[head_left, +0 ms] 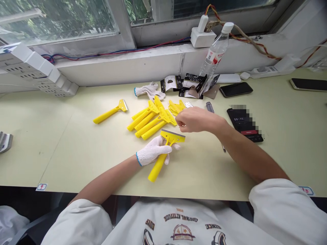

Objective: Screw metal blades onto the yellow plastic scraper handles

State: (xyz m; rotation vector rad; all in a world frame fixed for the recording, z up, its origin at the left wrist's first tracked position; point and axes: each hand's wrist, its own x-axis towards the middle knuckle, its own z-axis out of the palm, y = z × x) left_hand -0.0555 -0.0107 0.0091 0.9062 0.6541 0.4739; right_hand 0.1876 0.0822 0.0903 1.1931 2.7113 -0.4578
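Observation:
My left hand (154, 150), in a white knit glove, grips the neck of a yellow scraper (157, 167). A metal blade lies along the scraper's head, which points away from me. Bare and curled closed, my right hand (190, 119) hovers just above and right of that head; whatever its fingers hold is hidden. Several yellow scraper handles (150, 120) lie in a pile beyond my left hand. Small yellow head plates (176, 107) are heaped behind my right hand, beside some blades (188, 104). Another scraper (109, 111), with its blade on, lies apart at the left.
A screwdriver (209, 107) lies partly under my right forearm. Behind are a white glove (150, 91), black packaging cards (192, 83) and a plastic bottle (216, 51). Phones (236, 89) rest at the right, one showing a timer (244, 124). White boxes (43, 69) stand at the left.

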